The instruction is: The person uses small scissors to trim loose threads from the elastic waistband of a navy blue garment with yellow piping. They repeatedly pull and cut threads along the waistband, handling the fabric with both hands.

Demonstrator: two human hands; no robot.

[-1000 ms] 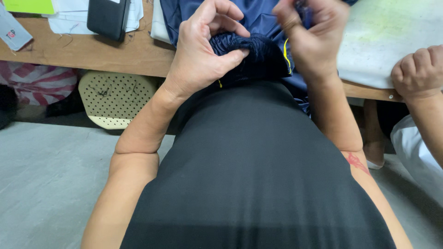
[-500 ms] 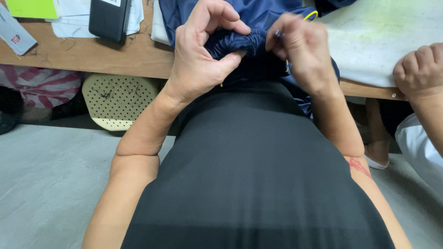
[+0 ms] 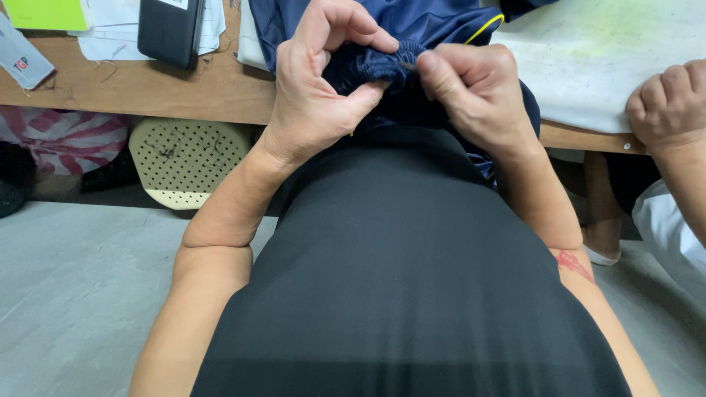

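A dark blue garment (image 3: pixel 412 29) with a gathered elastic band and a thin yellow stripe hangs over the edge of the wooden table (image 3: pixel 184 92) towards my black top. My left hand (image 3: pixel 320 88) pinches the gathered band between thumb and fingers. My right hand (image 3: pixel 474 88) grips the same band just to the right, its thumb and forefinger closed on a small thin dark thing at the fabric edge; what that thing is I cannot tell.
A black phone (image 3: pixel 169 29) lies on white papers at the table's back left, beside a green sheet (image 3: pixel 44 11). White cloth (image 3: pixel 588 59) covers the table's right side, where another person's fist (image 3: pixel 669 99) rests. A perforated cream stool seat (image 3: pixel 191 158) stands below.
My right hand has come down from the top edge to the gathered band, close to my left hand. The view has shifted slightly, and the garment has bunched between both hands.
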